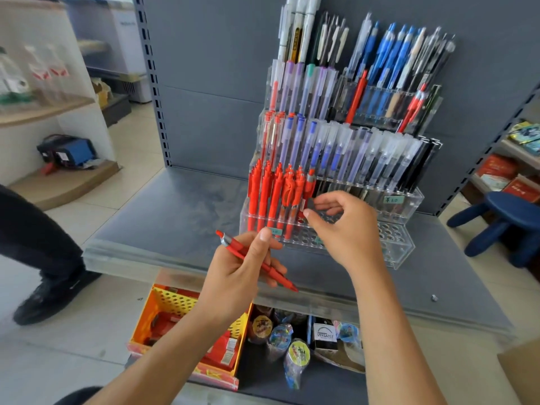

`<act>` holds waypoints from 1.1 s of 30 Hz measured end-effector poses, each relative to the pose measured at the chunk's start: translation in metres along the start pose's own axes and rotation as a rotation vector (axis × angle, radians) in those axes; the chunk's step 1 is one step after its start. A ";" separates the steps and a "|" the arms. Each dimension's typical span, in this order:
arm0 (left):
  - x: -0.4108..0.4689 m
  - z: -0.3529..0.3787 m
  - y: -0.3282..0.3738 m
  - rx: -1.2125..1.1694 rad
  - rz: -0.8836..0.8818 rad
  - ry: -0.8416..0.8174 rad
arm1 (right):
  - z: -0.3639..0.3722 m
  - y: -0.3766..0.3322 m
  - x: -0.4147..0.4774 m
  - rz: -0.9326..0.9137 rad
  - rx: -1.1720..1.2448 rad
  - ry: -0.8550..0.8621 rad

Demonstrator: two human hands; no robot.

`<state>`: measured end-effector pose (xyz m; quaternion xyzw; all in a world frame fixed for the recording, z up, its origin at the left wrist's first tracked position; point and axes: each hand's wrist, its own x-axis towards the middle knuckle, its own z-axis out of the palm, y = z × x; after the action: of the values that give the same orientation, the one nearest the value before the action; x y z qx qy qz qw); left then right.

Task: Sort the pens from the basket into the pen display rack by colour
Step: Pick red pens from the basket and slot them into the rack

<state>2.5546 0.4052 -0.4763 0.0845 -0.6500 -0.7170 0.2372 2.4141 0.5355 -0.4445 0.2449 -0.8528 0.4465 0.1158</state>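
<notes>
On a grey shop shelf (163,217) stands a clear tiered pen display rack (394,244), seen from above by the person working at it. Its upper tiers hold white, purple, blue and black pens, with a few red ones mixed in. Packed upright at the left end of a low tier is a cluster of red pens (271,194), while the holes of the lowest tier to their right stand open. The left hand (239,270) grips a single red pen (248,254) in curled fingers and thumb; it is held slantwise in front of the rack, grey-banded end up and to the left, and does not touch the rack. The right hand (347,229) reaches to the right edge of the red cluster, fingers loosely bent, thumb and forefinger slightly parted; it appears to hold nothing, though whether a fingertip touches the nearest pen is unclear. Below the shelf edge, behind the left forearm, sits a yellow perforated basket (172,301) with red items inside. A blue stool (508,211) stands to the right, and another person's dark shoe (49,299) is on the floor at left.
</notes>
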 end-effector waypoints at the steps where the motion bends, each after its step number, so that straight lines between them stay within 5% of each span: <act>1: 0.000 -0.001 0.000 0.003 0.003 0.002 | 0.000 0.000 0.000 0.006 0.017 0.004; 14: 0.000 0.001 0.003 -0.011 0.002 -0.006 | 0.005 0.000 -0.003 -0.010 -0.124 -0.022; 19: 0.002 0.001 0.006 -0.015 0.014 -0.002 | -0.016 -0.024 -0.023 -0.036 0.085 -0.484; 21: 0.002 0.003 0.006 -0.020 0.007 0.011 | -0.015 -0.029 -0.027 -0.063 0.134 -0.548; 33: -0.002 0.003 0.008 -0.115 0.019 -0.027 | -0.022 -0.029 -0.024 -0.130 0.051 -0.497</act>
<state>2.5572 0.4082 -0.4684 0.0550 -0.6117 -0.7519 0.2396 2.4493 0.5469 -0.4219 0.4043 -0.8259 0.3857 -0.0752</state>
